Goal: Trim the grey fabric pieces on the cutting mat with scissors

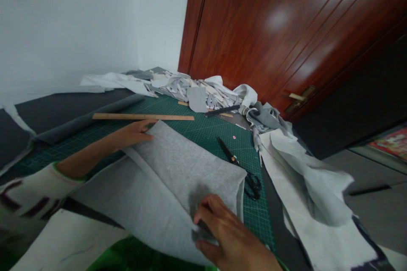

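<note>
On the green cutting mat (203, 131), whose white grid is too small to read for any numbers, lies a folded grey fleece (178, 178), spread from the near edge toward the middle. No writing can be read anywhere. At the far left corner of the fleece, the left hand (133, 133) reaches out with the arm stretched, fingers (148, 126) flat and close together, pressing the cloth's corner. At the near right, the right hand (229, 233) rests on the fold, fingers (203, 214) curled and pinching the layered edge. Just right of the fleece lie black scissors (241, 169). Beyond the left hand sits a wooden ruler (143, 117). Scraps (197, 89) are heaped at the far side of the worktop, white cloth (305, 186) drapes at right.
</note>
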Demonstrator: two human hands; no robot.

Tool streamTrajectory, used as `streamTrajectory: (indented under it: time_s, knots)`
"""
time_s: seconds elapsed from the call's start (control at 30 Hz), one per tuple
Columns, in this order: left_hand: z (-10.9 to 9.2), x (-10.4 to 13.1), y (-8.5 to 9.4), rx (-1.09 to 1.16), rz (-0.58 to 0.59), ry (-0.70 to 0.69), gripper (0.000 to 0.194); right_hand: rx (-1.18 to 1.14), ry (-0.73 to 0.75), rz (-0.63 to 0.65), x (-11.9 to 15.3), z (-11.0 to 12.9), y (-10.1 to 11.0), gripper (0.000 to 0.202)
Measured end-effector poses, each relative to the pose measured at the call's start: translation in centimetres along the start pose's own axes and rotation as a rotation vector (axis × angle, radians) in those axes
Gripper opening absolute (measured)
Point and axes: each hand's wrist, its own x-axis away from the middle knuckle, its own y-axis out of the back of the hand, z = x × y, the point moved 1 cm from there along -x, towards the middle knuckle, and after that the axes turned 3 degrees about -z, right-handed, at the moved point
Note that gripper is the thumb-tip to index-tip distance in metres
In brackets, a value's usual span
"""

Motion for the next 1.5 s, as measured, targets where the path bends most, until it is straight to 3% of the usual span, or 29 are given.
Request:
streamTrajectory:
  time_s: [0.1,0.17,0.27,0.37,0.5,0.67,0.77,0.83,1.0,1.07,1.17,1.27,1.37,1.5]
  knots:
    - [-0.6,1.2,0.8,-0.315,-0.086,-0.154,0.08,-0.047,-0.029,0.058,0.3,-0.4,0.0,0.053]
    - [-1.3,2.7,1.0,-0.455,-0.065,-0.29,0.07,-0.025,-0.065,0.075,0.3,-0.7,-0.3,0.064]
    - [-2.0,5.7,0.8,-0.432,0.279,-0.321,0.051,0.036,-0.071,0.034,0.0,-1.0,-1.2,0.054]
    - [-1.9,8.5,-0.1,-0.383,0.607,-0.288,0.053,0.035,-0.049,-0.024,-0.5,-1.2,-1.7,0.035]
    - [-1.0,10.4,-1.6,-0.374,0.676,-0.351,0.042,0.061,-0.018,-0.04,-0.5,-0.9,-0.7,0.031]
    - [-0.3,10.1,-1.9,-0.453,0.62,-0.338,0.051,0.033,0.032,0.097,-0.1,-1.0,1.8,0.02]
    - [-1.3,9.6,-1.5,-0.425,0.713,-0.334,0.033,0.113,-0.003,-0.043,-1.2,-2.3,2.9,0.025]
    - [-2.3,9.1,-1.0,-0.406,0.825,-0.308,0.028,0.205,-0.065,-0.145,-2.3,-3.7,3.5,0.029]
    - [-4.7,7.1,0.2,-0.252,1.293,-0.196,0.053,0.234,-0.101,-0.177,-4.6,-6.1,4.4,0.03]
    - [-5.1,5.8,0.5,-0.158,1.242,-0.185,0.054,0.249,-0.105,-0.198,-5.2,-6.5,4.5,0.037]
    - [-3.9,3.8,0.3,-0.277,0.849,-0.27,0.055,0.331,-0.206,-0.255,-6.2,-6.7,4.5,0.047]
    - [-1.5,2.2,-0.6,-0.596,0.563,-0.405,0.067,0.402,-0.328,-0.293,-7.2,-6.8,4.5,0.035]
    - [0.4,1.2,-1.6,-0.748,0.456,-0.411,0.059,0.416,-0.325,-0.293,-7.6,-7.0,4.6,0.016]
    - [0.9,0.1,-2.2,-0.834,0.346,-0.423,0.034,0.405,-0.298,-0.328,-7.7,-7.5,4.9,0.013]
